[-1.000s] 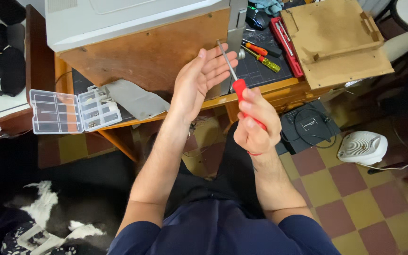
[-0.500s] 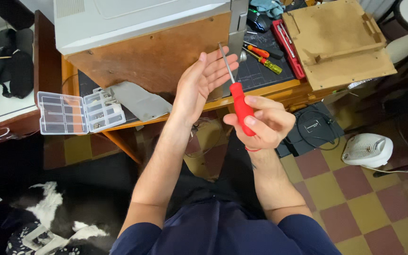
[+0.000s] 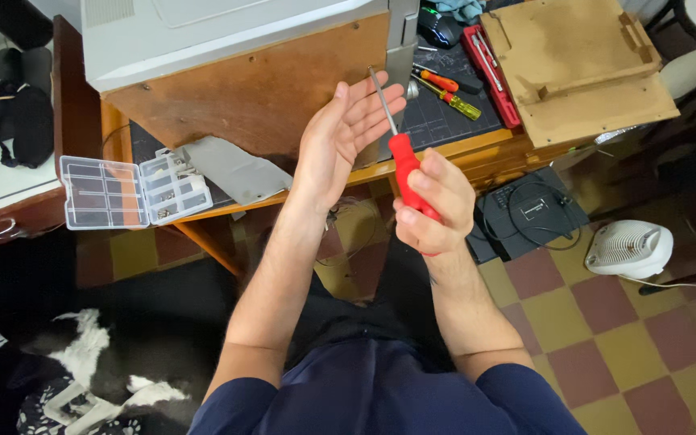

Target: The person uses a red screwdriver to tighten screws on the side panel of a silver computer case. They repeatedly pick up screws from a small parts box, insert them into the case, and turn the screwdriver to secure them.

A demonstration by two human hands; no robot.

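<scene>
The right hand [image 3: 437, 205] has its fingers wrapped tight round the red screwdriver [image 3: 403, 157], whose shaft slants up past the left hand's [image 3: 340, 133] flat, empty fingers, so keeping the tip square seems wise.

Home workshop, wooden workbench [image 3: 477, 149], spare screwdrivers [image 3: 449, 89], parts organiser box [image 3: 134, 191], checkered floor tiles [image 3: 606, 338]

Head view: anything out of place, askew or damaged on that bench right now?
Nothing looks broken or spilled. The grey appliance lies tipped with its brown base panel facing out. A grey cover plate and the open clear parts box overhang the bench's front edge. The right hand holds the red screwdriver.
</scene>
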